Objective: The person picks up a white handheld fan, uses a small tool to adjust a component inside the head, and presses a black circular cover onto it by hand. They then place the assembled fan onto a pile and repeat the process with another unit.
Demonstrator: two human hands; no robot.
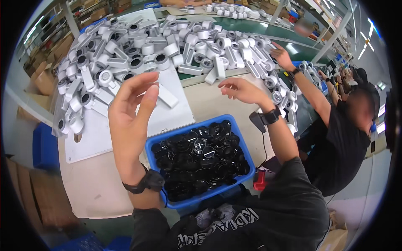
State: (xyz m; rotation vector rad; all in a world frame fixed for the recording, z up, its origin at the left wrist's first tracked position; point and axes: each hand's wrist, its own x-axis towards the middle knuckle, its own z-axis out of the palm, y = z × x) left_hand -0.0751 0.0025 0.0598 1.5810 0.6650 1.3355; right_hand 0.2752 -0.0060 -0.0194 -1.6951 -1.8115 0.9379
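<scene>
My left hand (133, 111) is raised over the white board (167, 119), fingers curved and thumb apart, with nothing visible in it. Just beyond its thumb a white handle-shaped piece (168, 97) lies on the board. My right hand (243, 90) hovers above the bare tabletop with bent, parted fingers, and no object shows in it. Between my forearms sits a blue plastic tub (197, 204) full of black round discs (201, 163), some with white marks. A heap of white handheld devices (146, 48), with round heads and flat handles, spreads beyond my hands.
At the right a co-worker in black (341, 138) reaches a hand (282, 57) to the heap's edge. A red object (260, 180) lies beside the tub. Cables hang from both my wrist straps. Blue bins (45, 146) and cardboard boxes stand at the left.
</scene>
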